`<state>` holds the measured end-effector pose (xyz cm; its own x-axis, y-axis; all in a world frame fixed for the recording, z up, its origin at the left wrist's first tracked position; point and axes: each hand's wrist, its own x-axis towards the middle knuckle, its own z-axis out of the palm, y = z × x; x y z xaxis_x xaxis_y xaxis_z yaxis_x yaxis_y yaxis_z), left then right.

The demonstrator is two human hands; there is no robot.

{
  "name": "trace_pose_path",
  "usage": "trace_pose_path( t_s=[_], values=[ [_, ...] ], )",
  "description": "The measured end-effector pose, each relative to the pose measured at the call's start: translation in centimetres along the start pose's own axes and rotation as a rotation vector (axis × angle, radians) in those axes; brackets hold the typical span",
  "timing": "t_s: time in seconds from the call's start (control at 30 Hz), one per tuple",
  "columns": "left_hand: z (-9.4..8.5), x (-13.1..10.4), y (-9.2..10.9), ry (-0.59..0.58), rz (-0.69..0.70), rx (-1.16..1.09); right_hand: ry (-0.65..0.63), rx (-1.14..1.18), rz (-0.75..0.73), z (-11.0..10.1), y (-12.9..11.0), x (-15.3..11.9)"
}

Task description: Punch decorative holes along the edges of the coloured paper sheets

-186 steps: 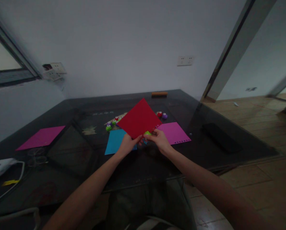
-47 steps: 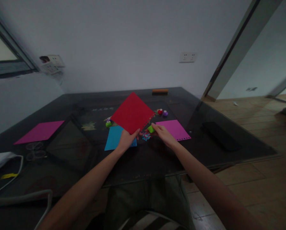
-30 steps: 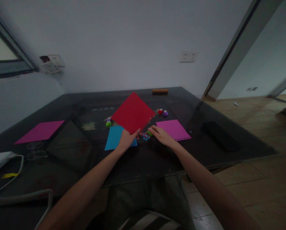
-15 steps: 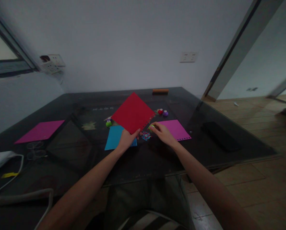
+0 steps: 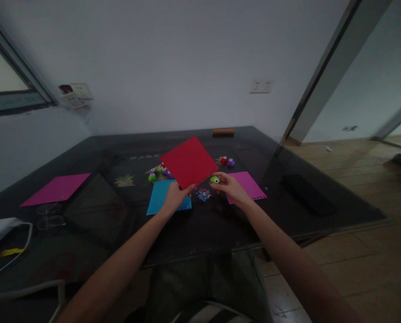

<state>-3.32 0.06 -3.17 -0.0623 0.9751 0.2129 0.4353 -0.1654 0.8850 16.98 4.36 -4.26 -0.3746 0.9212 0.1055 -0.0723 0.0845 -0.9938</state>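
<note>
My left hand [image 5: 176, 196] grips the lower corner of a red sheet [image 5: 189, 162], which is raised and tilted over the table. Between the fingers of my right hand [image 5: 228, 185] is a small green ball with an eye [image 5: 215, 179], close to the sheet's right corner. A pile of small colourful pieces [image 5: 203, 194] lies between my hands. Partly under my left hand rests a blue sheet [image 5: 156, 197]. A pink sheet [image 5: 249, 184] lies beside my right hand. Several eyed balls [image 5: 152, 177] sit left of the red sheet, partly hidden by it.
Red and purple eyed balls [image 5: 231, 162] sit behind my right hand. Farther out on the dark table [image 5: 200, 237] are a brown roll [image 5: 224, 132], a black case [image 5: 306, 194], another pink sheet [image 5: 57, 189], glasses [image 5: 50, 220] and a white device with a cable [image 5: 0, 229].
The red sheet has shifted slightly right and lower, uncovering more eyed balls at its left. The green ball in my right hand has turned, and its eye now shows.
</note>
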Motion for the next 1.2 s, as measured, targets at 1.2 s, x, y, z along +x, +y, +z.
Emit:
trace_pose_path(
  t_s=[1.2],
  values=[
    [0.0,0.5,-1.1,0.048,-0.014,-0.077,0.587,-0.891,0.075,-13.8,0.9,9.7]
  ],
)
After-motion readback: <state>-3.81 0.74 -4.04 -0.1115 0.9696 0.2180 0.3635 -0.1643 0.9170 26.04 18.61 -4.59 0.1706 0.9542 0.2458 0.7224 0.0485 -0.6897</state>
